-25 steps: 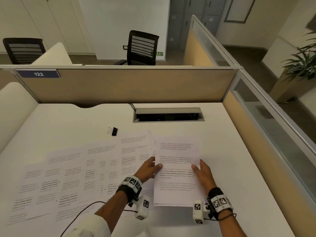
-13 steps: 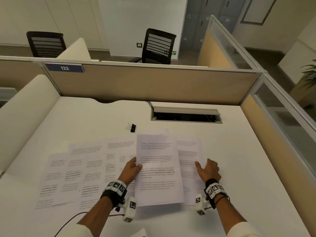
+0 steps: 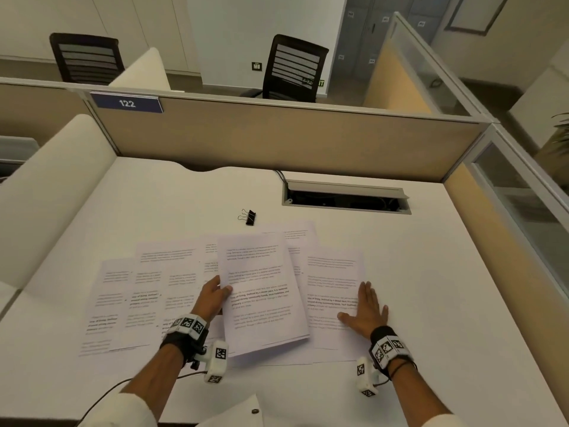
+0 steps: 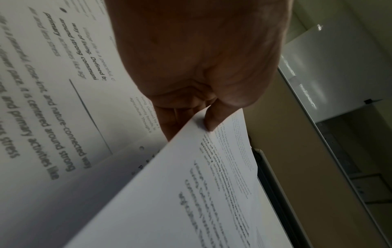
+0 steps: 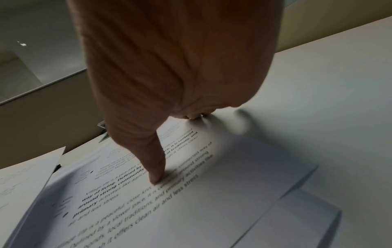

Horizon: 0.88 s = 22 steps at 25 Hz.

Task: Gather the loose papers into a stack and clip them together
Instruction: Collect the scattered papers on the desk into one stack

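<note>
My left hand (image 3: 212, 295) pinches a lifted sheet (image 3: 261, 291); right hand (image 3: 368, 309) flat, fingers spread, on papers (image 3: 334, 272) on the white cubicle desk (image 3: 431, 272); binder clip (image 3: 250, 217) farther back.

The head view looks steeply down from above the table (image 3: 400, 272), taking in both hands and the partition (image 3: 277, 140) behind. Each wrist view sits close under its palm, facing along the fingers; all three share the printed sheets (image 3: 261, 291).

Beyond the white desk (image 3: 400, 272) with its open cable tray (image 3: 345, 198) at one o'clock stands a beige partition (image 3: 277, 140) labelled 122, two black chairs (image 3: 292, 69) behind it.
</note>
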Available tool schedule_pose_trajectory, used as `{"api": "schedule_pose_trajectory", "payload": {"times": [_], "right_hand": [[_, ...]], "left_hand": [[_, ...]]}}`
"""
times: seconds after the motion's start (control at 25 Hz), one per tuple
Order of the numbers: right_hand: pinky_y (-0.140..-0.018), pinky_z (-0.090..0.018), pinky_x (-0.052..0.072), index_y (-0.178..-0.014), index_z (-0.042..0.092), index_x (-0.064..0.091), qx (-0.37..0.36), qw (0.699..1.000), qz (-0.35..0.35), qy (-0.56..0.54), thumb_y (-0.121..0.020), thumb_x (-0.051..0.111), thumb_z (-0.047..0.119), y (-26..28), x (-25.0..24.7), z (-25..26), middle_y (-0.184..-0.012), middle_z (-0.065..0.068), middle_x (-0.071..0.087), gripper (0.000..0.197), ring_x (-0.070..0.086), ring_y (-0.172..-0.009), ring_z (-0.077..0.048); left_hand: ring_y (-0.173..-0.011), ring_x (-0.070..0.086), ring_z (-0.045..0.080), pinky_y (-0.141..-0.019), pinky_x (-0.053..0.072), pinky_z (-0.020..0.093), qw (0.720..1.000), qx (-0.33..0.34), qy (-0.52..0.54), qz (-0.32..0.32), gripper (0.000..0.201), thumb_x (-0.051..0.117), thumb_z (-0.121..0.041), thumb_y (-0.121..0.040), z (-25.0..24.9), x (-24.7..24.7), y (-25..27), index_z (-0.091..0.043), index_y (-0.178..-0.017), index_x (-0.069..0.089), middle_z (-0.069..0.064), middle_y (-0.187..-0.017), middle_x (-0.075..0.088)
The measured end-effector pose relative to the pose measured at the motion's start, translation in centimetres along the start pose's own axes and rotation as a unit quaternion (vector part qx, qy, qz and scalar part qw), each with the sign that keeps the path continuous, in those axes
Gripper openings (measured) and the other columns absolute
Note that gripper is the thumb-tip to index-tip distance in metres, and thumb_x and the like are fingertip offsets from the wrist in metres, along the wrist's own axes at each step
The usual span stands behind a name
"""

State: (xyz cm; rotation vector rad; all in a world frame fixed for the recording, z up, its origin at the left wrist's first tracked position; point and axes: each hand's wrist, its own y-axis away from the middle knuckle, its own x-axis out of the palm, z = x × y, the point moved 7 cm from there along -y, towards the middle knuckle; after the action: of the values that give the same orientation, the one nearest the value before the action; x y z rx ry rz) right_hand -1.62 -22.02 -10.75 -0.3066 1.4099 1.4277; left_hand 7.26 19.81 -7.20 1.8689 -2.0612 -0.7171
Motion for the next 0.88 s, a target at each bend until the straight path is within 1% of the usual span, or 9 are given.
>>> {"api": "schedule_pose_trajectory", "payload": {"times": [0.12, 0.2, 0.24, 0.32, 0.4, 0.48, 0.64, 0.8, 0.88], "right_hand": [[-0.125, -0.057, -0.002, -0.162, 0.018, -0.017, -0.038, 0.999, -0.001, -0.014, -0.087, 0.067, 0.057, 0.7, 0.5, 1.1, -0.172, 0.000, -0.017, 0.119, -0.006, -0.160, -0.020], [-0.127, -0.054, 0.005, -0.165, 0.019, -0.006, -0.053, 0.996, -0.048, -0.058, -0.089, 0.068, 0.052, 1.0, -0.2, 1.9, -0.174, -0.001, -0.002, 0.111, 0.007, -0.159, -0.022], [-0.126, -0.053, 0.014, -0.165, 0.016, 0.003, -0.041, 0.992, -0.091, -0.078, -0.089, 0.069, 0.050, 1.2, -0.8, 2.1, -0.173, -0.004, 0.009, 0.106, 0.016, -0.158, -0.025], [-0.118, -0.053, 0.032, -0.161, 0.011, 0.021, 0.038, 0.981, -0.161, -0.101, -0.086, 0.071, 0.053, 1.6, -2.0, 1.9, -0.165, -0.013, 0.028, 0.099, 0.029, -0.149, -0.032], [-0.109, -0.053, 0.039, -0.152, 0.008, 0.033, 0.108, 0.978, -0.156, -0.083, -0.077, 0.075, 0.063, 1.7, -2.1, 2.1, -0.154, -0.015, 0.033, 0.102, 0.033, -0.142, -0.034], [-0.106, -0.052, 0.042, -0.145, 0.007, 0.039, 0.116, 0.983, -0.136, -0.050, -0.071, 0.078, 0.065, 1.3, -1.6, 2.9, -0.147, -0.015, 0.035, 0.101, 0.035, -0.138, -0.034], [-0.102, -0.052, 0.045, -0.133, 0.012, 0.049, 0.085, 0.984, -0.148, -0.046, -0.076, 0.079, 0.051, 1.1, -1.3, 4.2, -0.136, -0.012, 0.044, 0.076, 0.042, -0.130, -0.031], [-0.101, -0.050, 0.044, -0.132, 0.016, 0.050, 0.084, 0.982, -0.160, -0.047, -0.078, 0.078, 0.043, 1.4, -1.3, 4.7, -0.133, -0.008, 0.049, 0.067, 0.045, -0.129, -0.031], [-0.098, -0.048, 0.047, -0.128, 0.019, 0.045, 0.089, 0.979, -0.148, -0.110, -0.077, 0.080, 0.034, 1.1, -1.3, 4.1, -0.120, -0.005, 0.056, 0.064, 0.053, -0.120, -0.032]], "left_hand": [[-0.102, 0.071, 0.029, -0.079, 0.060, 0.041, 1.000, 0.005, -0.002, 0.010, 0.037, 0.052, -0.007, -0.104, 0.2, -0.2, 0.3, -0.012, -0.140, 0.057, 0.014, -0.129, 0.070], [-0.101, 0.071, 0.027, -0.080, 0.060, 0.042, 1.000, 0.005, 0.001, 0.010, 0.036, 0.052, -0.008, -0.104, 0.4, -0.5, 0.4, -0.012, -0.139, 0.057, 0.014, -0.129, 0.070], [-0.100, 0.071, 0.027, -0.081, 0.060, 0.043, 1.000, 0.005, 0.002, 0.008, 0.036, 0.052, -0.007, -0.104, 0.6, -0.8, 0.4, -0.012, -0.139, 0.057, 0.014, -0.130, 0.070], [-0.100, 0.071, 0.029, -0.083, 0.060, 0.044, 1.000, 0.001, 0.005, -0.001, 0.036, 0.052, -0.006, -0.103, 0.9, -1.4, 0.4, -0.011, -0.138, 0.058, 0.016, -0.130, 0.070], [-0.101, 0.070, 0.029, -0.083, 0.059, 0.043, 1.000, -0.001, 0.008, -0.008, 0.036, 0.051, -0.005, -0.103, 1.1, -2.1, 0.6, -0.010, -0.138, 0.058, 0.016, -0.129, 0.070], [-0.103, 0.070, 0.032, -0.085, 0.059, 0.045, 1.000, -0.004, 0.011, -0.016, 0.035, 0.051, -0.004, -0.103, 1.3, -2.7, 0.8, -0.010, -0.137, 0.059, 0.017, -0.130, 0.070], [-0.112, 0.068, 0.038, -0.091, 0.058, 0.051, 0.999, -0.016, 0.014, -0.029, 0.037, 0.051, -0.003, -0.103, 1.8, -3.2, 1.1, -0.007, -0.139, 0.058, 0.019, -0.132, 0.068], [-0.100, 0.070, 0.030, -0.077, 0.059, 0.038, 0.999, -0.016, 0.021, -0.027, 0.039, 0.050, -0.002, -0.103, 2.1, -3.2, 1.7, -0.007, -0.140, 0.058, 0.018, -0.131, 0.069], [-0.096, 0.071, 0.026, -0.074, 0.060, 0.036, 0.999, -0.016, 0.020, -0.026, 0.039, 0.050, -0.002, -0.103, 2.2, -3.3, 1.8, -0.008, -0.141, 0.058, 0.017, -0.130, 0.069]]}}
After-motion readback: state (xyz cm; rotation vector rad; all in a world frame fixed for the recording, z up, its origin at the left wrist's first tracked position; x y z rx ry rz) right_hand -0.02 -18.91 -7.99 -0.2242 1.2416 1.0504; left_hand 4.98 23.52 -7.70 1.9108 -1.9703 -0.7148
